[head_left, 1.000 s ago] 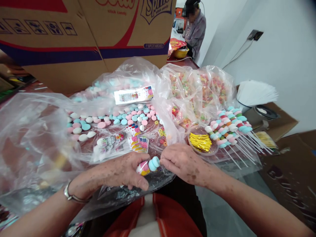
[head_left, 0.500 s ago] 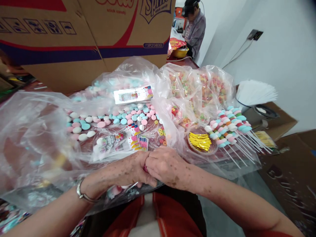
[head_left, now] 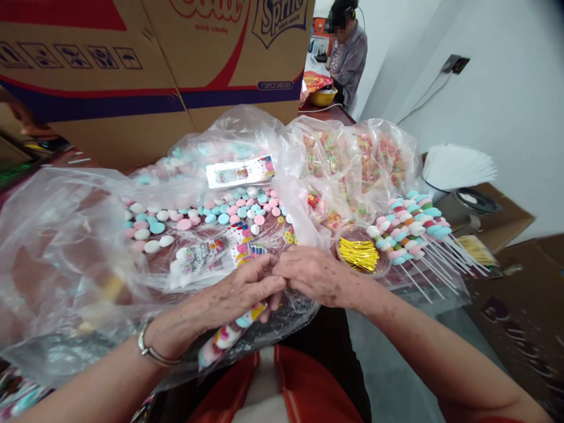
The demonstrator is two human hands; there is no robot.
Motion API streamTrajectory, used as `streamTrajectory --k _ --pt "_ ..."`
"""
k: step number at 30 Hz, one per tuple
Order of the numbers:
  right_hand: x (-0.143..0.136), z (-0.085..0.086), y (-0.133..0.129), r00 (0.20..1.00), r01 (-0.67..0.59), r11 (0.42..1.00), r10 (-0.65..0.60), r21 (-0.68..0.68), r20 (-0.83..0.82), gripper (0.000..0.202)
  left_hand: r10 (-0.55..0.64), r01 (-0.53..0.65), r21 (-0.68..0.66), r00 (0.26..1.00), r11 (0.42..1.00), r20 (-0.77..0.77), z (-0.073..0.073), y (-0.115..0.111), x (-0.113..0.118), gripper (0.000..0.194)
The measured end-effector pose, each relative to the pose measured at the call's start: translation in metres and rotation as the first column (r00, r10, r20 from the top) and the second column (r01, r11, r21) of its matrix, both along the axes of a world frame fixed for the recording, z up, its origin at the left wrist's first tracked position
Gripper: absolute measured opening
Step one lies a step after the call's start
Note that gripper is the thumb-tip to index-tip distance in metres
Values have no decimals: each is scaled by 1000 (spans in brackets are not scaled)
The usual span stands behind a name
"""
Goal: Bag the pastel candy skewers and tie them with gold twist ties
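A filled candy packet [head_left: 222, 341] in printed clear film slants down and left from beneath my left hand [head_left: 249, 286], whose fingers are closed round its upper end. My right hand [head_left: 308, 271] meets the left one at the packet's top, fingers pinched together; what they pinch is hidden. Just beyond the hands lie flat printed bags [head_left: 198, 258]. Pink, white and blue candies [head_left: 229, 208] are spread behind them on plastic. To the right stands a round tub of gold twist ties [head_left: 358, 254], beside candy skewers [head_left: 403, 226] on white sticks.
A large cardboard box [head_left: 132, 88] rises at the back left. Clear bags of ring candies [head_left: 352, 155] sit at the back right, near a metal mug [head_left: 469, 208] and white sticks [head_left: 460, 166]. Another person [head_left: 350, 56] is at the far table.
Both hands have moved slightly up and away from my body. The candy packet, mostly hidden before, now shows below my left hand.
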State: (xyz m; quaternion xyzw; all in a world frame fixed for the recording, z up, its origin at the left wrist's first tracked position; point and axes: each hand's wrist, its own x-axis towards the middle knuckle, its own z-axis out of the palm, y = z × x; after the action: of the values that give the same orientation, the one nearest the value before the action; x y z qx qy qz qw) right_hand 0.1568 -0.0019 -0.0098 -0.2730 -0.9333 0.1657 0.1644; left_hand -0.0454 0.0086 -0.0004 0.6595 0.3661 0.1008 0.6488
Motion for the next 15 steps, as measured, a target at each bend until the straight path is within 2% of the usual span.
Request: streamTrajectory --k 4,5,7,10,15 --pt "10 9 3 999 43 997 -43 57 -6 33 164 -154 -121 983 981 78 -10 9 -23 43" --pt "12 11 3 999 47 997 -47 60 -8 34 165 -149 -177 983 973 78 -11 10 -28 45" --pt "16 12 4 999 46 996 -45 72 -20 35 86 -63 -273 994 960 71 -9 9 -34 43" --pt "17 11 7 999 22 994 -18 111 -37 36 19 -7 -321 999 947 34 -3 0 -30 37" --pt "12 11 9 999 -23 994 27 106 -27 33 203 -217 -308 976 927 -76 -1 -16 -14 40"
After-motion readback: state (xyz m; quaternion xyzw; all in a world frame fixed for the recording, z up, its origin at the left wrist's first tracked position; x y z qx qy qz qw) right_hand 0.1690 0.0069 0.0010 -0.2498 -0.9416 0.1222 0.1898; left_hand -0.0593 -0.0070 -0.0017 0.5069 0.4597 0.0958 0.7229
